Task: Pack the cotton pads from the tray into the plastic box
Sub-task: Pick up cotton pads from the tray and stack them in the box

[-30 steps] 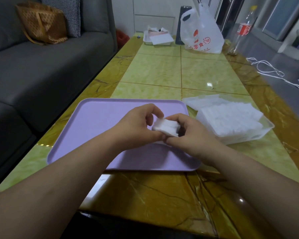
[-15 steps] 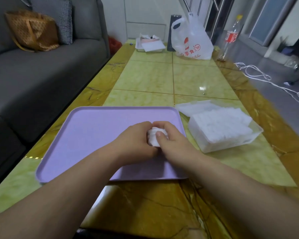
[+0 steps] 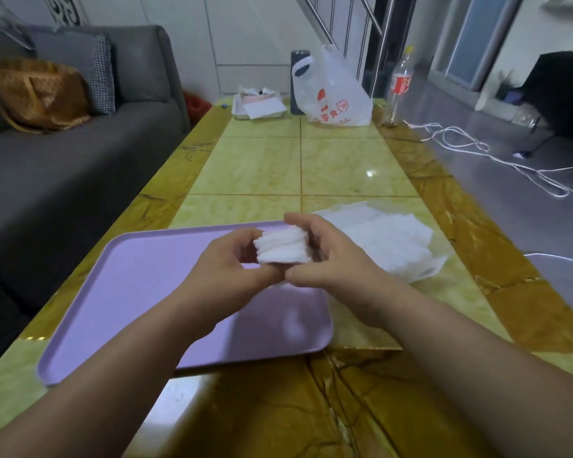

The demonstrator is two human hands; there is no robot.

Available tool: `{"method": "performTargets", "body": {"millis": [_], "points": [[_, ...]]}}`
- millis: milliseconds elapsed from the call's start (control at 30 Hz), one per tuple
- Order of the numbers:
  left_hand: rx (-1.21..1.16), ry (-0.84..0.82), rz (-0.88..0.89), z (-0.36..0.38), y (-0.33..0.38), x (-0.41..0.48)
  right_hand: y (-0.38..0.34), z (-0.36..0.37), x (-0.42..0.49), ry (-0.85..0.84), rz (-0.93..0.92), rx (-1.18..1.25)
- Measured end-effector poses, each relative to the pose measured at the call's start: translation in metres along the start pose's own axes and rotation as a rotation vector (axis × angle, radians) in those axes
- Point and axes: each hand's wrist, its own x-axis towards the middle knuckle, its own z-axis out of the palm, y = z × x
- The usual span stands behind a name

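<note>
1. Head view, step in hand: judged to be the gathering and squaring of a last batch. A stack of cotton pads (image 3: pixel 283 249) was held in the air above the far right corner of the tray (image 3: pixel 139 292), between both hands.
2. Grip: the left hand (image 3: pixel 225 269) had thumb and curled fingers closed on the stack's left side. The right hand (image 3: pixel 331 259) clasped its right side, index finger over the top and thumb below. The two thumbs nearly met under the stack.
3. Tray contents: no pads lay on its visible surface; the part behind the hands was hidden.
4. The plastic box (image 3: pixel 437 259) stood on the table (image 3: pixel 344 166) just beside the tray's right edge, open-topped and heaped with pads to about its rim. It was blurred, so its outline was hard to trace.
5. Next move, as judged: carry the stack rightward over the box and set it down flat in whatever room is left. The fill level calls for light pressing, and for a firm pinch so the loose layers do not fan out.
6. Materials:
   - Pads: white, soft, fibrous, thin, roughly square, slightly skewed in the stack.
   - Tray: lilac, smooth matte plastic, rectangular, with rounded corners and a raised lip.
   - Box: clear and thin-walled.
   - Table: glossy yellow-green marbled tiles with a brown border.
</note>
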Motion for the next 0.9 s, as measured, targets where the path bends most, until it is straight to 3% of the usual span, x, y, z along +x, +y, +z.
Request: {"method": "performTargets", "body": {"millis": [300,400,467,533,700,900], "points": [[-0.138,-0.145,0.033,0.064,0.046,0.044,0.004,-0.085,-0.014,0.219,0.091,0.158],[-0.065,-0.122,0.079,0.095,0.061,0.063,0.006,-0.106,-0.015,0.548,0.092,0.118],[0.180,-0.043,0.159,0.117,0.066,0.076,0.012,-0.119,-0.016,0.787,0.097,0.063],[0.410,-0.094,0.266,0.138,0.070,0.085,0.018,-0.130,-0.018,0.921,0.107,0.043],[0.740,-0.336,0.403,0.177,0.070,0.099,0.030,-0.147,-0.023,0.980,0.160,0.054],[0.767,-0.348,0.432,0.177,0.065,0.097,0.038,-0.156,-0.026,0.813,0.200,-0.003]]}}
